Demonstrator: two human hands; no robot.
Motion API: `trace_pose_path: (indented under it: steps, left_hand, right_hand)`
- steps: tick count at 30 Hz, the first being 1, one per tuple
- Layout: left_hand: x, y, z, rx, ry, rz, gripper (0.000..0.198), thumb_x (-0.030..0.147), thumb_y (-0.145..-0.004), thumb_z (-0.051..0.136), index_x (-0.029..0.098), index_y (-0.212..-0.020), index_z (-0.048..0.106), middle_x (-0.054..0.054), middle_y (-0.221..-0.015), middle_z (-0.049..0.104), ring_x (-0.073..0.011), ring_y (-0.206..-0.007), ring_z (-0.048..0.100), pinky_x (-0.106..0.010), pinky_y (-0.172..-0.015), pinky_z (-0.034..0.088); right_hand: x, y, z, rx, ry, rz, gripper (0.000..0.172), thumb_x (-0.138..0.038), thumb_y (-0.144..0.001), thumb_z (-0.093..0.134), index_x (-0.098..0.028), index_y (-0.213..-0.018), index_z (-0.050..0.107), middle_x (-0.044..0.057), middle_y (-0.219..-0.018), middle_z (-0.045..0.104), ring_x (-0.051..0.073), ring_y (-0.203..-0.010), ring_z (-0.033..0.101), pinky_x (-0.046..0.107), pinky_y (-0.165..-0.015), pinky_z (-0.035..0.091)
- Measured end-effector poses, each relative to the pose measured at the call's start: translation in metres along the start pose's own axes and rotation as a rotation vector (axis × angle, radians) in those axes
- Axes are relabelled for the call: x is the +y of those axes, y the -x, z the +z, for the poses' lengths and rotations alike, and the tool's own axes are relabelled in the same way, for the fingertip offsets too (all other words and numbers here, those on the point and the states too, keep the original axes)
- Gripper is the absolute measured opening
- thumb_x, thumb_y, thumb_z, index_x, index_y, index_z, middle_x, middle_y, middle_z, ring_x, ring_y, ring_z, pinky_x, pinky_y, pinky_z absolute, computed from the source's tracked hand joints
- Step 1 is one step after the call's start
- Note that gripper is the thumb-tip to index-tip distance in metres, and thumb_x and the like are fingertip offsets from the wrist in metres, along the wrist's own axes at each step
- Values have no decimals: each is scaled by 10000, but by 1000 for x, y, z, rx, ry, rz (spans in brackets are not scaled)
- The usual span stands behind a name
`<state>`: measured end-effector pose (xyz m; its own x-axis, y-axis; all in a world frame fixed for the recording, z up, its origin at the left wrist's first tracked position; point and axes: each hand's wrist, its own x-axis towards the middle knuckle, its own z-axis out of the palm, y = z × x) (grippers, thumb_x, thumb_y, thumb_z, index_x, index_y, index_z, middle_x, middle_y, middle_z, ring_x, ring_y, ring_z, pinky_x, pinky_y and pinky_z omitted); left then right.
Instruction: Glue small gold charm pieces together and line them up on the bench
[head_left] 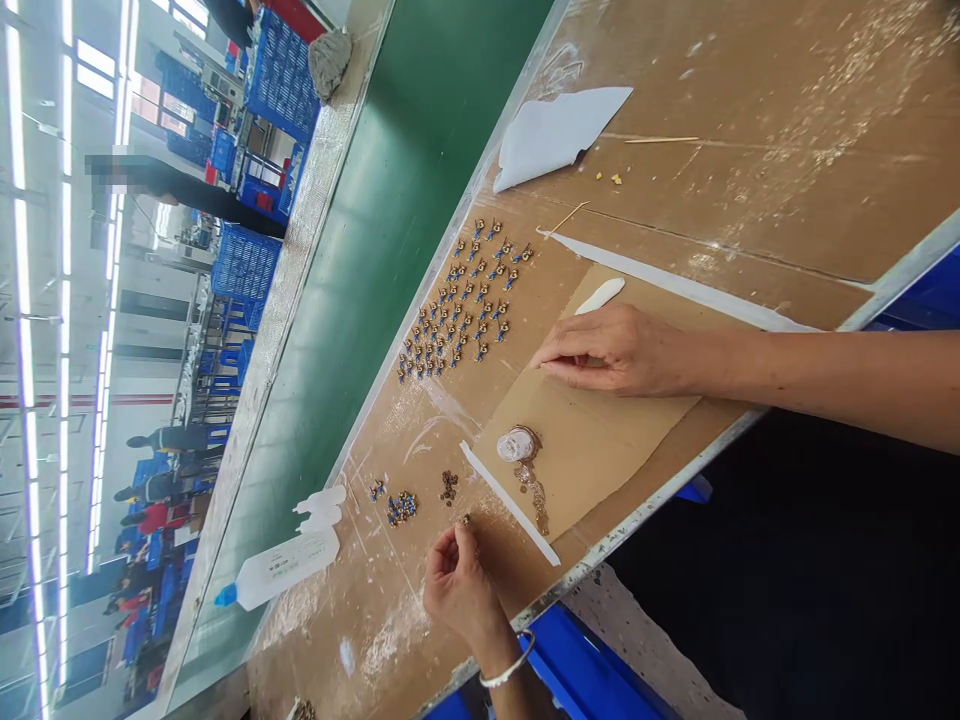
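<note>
The picture lies on its side, with the ceiling at the left. My left hand [461, 580], wearing a bracelet, pinches a small dark piece [466, 520] beside a little pile of brown bits [448, 487]. My right hand [611, 350] is over a brown sheet [592, 440], fingers pressed together; whatever they hold is too small to name. Next to it lies a white oval piece [602, 296]. A round pinkish-white lump [516, 444] sits on the sheet near a wet brownish smear [536, 500]. Small blue-and-gold pieces [466, 320] stand in rows, with more heaped in a pile [402, 508].
A white bottle with a blue cap [289, 570] and smaller white bottles [321, 508] lie near the far edge. White paper [559, 135], thin sticks [661, 140] and white strips [510, 503] are on the table. Beyond a green surface [375, 200] are blue crates [285, 75] and several people.
</note>
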<state>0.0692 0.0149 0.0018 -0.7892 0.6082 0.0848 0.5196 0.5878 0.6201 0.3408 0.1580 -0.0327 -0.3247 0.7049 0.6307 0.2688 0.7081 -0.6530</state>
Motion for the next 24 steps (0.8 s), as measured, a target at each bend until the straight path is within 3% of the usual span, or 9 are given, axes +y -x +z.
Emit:
trace_pose_path:
  steps: [9, 19, 24]
  left_hand:
    - [-2, -7, 2, -3, -147, 43, 262, 455, -650, 632, 199, -695, 665, 13, -628, 662, -182, -640, 620, -291, -633, 467]
    - [20, 3, 0, -26, -372, 125, 239, 436, -723, 588, 210, -722, 666, -2, -684, 675, -213, -703, 635, -324, -689, 428]
    - [14, 2, -4, -20, -358, 123, 241, 440, -735, 599, 212, -741, 676, 4, -695, 678, -215, -713, 636, -335, -706, 451]
  right_hand:
    - [-3, -2, -2, 9, 9, -10, 180, -176, -899, 431, -189, -873, 609, 8, -796, 649, 98, -686, 550, 237, -628, 432]
    - [-4, -1, -3, -8, 12, -12, 193, -185, -912, 409, -199, -872, 597, 4, -810, 647, 105, -708, 542, 242, -653, 428]
    - [-3, -1, -2, -7, 1, -9, 186, -190, -907, 421, -192, -887, 606, 18, -793, 639, 107, -678, 532, 253, -627, 419]
